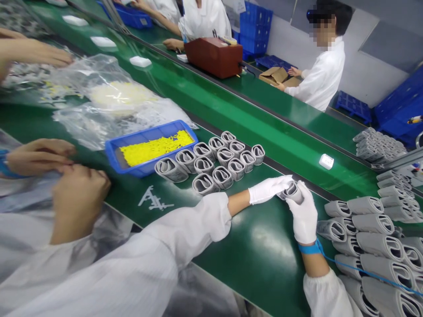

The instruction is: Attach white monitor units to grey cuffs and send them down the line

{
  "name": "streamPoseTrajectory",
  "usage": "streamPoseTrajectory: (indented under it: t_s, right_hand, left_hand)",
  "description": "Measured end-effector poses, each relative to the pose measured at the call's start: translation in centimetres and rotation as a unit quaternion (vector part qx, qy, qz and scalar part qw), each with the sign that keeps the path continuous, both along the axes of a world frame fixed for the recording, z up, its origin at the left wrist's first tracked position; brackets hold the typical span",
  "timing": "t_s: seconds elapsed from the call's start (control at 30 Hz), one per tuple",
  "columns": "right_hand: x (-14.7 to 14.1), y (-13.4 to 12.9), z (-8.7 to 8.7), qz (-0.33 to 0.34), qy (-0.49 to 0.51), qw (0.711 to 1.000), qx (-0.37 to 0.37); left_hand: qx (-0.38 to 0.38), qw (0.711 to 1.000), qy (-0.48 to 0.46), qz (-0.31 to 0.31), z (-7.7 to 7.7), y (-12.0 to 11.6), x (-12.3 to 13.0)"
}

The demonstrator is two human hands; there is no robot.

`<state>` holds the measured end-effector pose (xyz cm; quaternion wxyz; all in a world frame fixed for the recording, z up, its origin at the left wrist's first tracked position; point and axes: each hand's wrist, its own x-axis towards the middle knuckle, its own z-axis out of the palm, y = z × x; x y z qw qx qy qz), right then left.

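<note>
Both my hands wear white gloves and meet at one rolled grey cuff (292, 189) above the green table. My right hand (304, 213) wraps around the roll from the right, with a blue wrist strap below the glove. From the left, my left hand (271, 189) grips the roll's near side and top edge; its fingertips are partly hidden. Several similar rolled cuffs (223, 177) stand on end to the left of my hands. More rolled cuffs (376, 222) lie stacked at the right.
A blue tray (115, 160) holds small yellow pieces. White strips (153, 200) lie nearby, with clear plastic bags (132, 105) behind. A co-worker's hands (79, 189) work at the left. Beyond runs a green conveyor belt (280, 145) carrying white pieces. A blue cord crosses the right-hand stack.
</note>
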<state>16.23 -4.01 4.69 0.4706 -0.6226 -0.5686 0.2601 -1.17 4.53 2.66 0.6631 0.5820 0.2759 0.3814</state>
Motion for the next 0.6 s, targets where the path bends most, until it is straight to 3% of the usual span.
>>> streamPoseTrajectory:
  t_s: [0.37,0.6]
  right_hand:
    - [-0.65,-0.51,0.52,0.050,-0.093,0.994,0.028]
    - [-0.74,-0.71,0.21,0.065,-0.117,0.991,0.023]
  left_hand:
    - [-0.054,0.997,-0.027,-0.044,1.03,0.42,-0.54]
    - [-0.036,0.999,-0.018,-0.025,0.84,0.27,-0.34]
